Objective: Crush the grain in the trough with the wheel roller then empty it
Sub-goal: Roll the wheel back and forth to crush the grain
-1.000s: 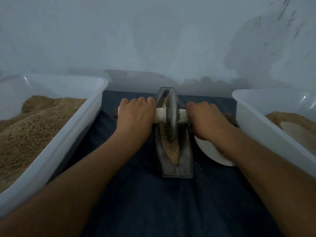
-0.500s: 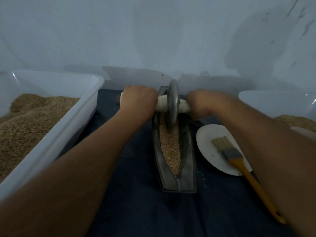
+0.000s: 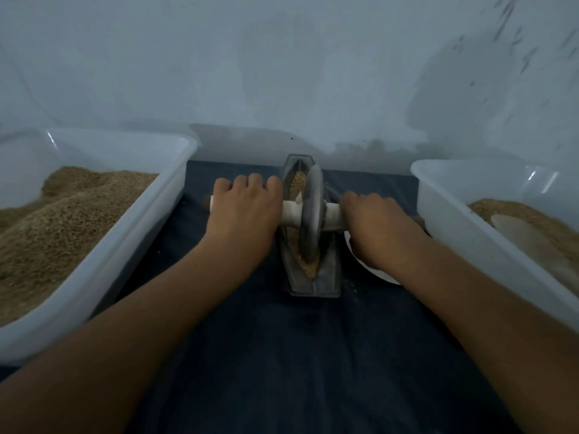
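The fingers of the left hand (image 3: 242,214) and the right hand (image 3: 376,227) are curled over the pale axle on either side of the wheel roller (image 3: 311,211). The wheel is stood upright in the trough (image 3: 313,277), on the grain (image 3: 297,183), between two white tubs (image 3: 175,189). For good crushing, equal downward pressure should be applied and the wheel kept vertical.

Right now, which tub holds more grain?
The left tub: its grain is heaped high. The right tub holds a lower layer with a pale scoop on it.
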The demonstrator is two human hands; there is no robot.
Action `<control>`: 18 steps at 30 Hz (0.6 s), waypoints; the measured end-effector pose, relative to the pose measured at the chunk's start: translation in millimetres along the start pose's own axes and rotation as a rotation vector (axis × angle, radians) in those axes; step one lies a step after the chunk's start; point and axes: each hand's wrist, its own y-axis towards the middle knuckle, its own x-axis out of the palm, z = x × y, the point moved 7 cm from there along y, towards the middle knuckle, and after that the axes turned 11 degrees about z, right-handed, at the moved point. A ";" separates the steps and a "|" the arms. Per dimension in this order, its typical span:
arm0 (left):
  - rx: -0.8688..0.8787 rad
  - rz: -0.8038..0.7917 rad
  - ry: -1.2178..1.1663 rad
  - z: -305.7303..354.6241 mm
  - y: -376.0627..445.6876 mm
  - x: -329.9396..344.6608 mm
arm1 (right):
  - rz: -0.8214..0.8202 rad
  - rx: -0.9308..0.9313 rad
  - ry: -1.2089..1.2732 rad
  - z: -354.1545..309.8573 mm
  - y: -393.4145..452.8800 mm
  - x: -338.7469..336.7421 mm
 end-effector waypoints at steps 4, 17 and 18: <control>0.002 0.034 0.010 2.9 -7.3 -11.7 | 0.030 0.003 0.009 -2.1 -14.0 -5.1; -0.053 -0.033 -0.028 -13.4 38.5 43.1 | -0.065 -0.060 -0.064 6.9 64.9 28.0; -0.046 -0.029 -0.023 -14.0 45.6 46.1 | -0.093 -0.064 -0.069 8.4 71.6 30.6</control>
